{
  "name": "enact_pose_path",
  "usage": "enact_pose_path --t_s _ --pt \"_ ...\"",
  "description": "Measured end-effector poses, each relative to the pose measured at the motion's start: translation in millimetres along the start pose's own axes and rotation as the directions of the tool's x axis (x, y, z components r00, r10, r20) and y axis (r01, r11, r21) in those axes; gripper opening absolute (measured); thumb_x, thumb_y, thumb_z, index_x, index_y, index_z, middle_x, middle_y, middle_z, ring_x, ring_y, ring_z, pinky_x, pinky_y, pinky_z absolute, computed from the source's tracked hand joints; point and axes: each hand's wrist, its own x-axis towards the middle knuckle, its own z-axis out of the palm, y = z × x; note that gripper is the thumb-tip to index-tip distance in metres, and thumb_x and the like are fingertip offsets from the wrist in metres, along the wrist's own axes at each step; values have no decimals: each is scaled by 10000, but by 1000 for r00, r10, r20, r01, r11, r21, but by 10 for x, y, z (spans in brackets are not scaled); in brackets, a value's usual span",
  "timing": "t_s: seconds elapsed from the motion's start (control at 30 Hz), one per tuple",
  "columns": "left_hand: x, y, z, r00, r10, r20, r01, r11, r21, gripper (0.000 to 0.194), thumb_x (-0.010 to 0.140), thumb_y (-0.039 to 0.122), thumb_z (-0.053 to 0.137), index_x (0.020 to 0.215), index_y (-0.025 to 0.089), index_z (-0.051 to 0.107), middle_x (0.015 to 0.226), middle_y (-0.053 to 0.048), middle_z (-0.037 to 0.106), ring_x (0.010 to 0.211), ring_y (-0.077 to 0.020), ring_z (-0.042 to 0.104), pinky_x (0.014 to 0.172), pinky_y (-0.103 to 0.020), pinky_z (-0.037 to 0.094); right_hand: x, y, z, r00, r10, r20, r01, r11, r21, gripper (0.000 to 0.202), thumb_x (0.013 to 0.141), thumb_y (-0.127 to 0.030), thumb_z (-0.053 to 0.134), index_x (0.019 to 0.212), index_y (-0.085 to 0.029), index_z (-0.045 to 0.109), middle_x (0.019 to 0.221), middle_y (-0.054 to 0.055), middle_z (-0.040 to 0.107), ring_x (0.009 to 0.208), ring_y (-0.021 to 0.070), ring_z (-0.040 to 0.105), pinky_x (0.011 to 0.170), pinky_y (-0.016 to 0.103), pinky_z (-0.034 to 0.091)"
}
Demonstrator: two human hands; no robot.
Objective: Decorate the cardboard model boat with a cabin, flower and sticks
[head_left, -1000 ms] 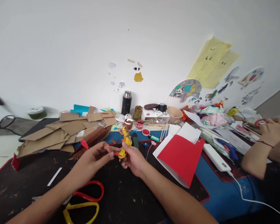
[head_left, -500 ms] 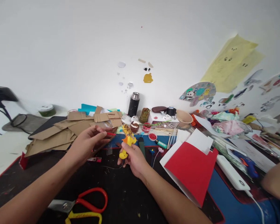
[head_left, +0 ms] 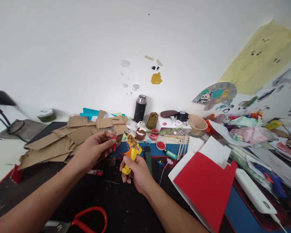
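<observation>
My right hand is wrapped round the handle of a yellow glue gun. Its brown-stained nozzle end points up and away from me. To its left, my left hand pinches a small red strip between thumb and fingertips, a short way from the nozzle and apart from it. Part of the strip is hidden by the fingers. Scissors with a red handle lie on the black mat below my hands, cut off by the lower edge.
Cardboard pieces are piled at the left. A black flask stands by the wall, near a red paint pot. Red card lies right of my right arm, beside a white power strip. A blue glue gun sits farther right.
The red strip has turned from pointing sideways to nearly upright in my left fingers. My right hand still holds the glue gun. Another person's arm at the right edge has mostly left the view.
</observation>
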Motion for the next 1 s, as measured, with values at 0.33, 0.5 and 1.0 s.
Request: enact_pose_path --t_s 0.33,0.5,1.0 --pt "43 80 76 994 -95 55 92 995 49 576 557 560 1070 927 220 789 714 31 676 493 -88 450 450 -227 352 -38 -39 13 998 31 54 -30 1000 -6 717 726 -842 915 816 -176 667 779 34 741 451 99 614 374 191 333" --pt "43 64 79 996 -81 37 79 995 60 575 566 617 1056 840 211 756 695 30 659 487 -77 434 429 -205 324 -48 -20 -1 997 43 65 -42 999 -14 688 771 -821 894 822 -171 672 797 43 745 470 98 622 396 194 342" --pt "-152 320 -324 993 -33 -113 49 988 145 530 656 621 1007 809 196 730 635 20 665 514 -97 504 457 -181 399 -104 -50 -33 999 34 19 -35 999 16 710 740 -836 917 807 -169 681 738 10 694 460 102 620 378 187 329"
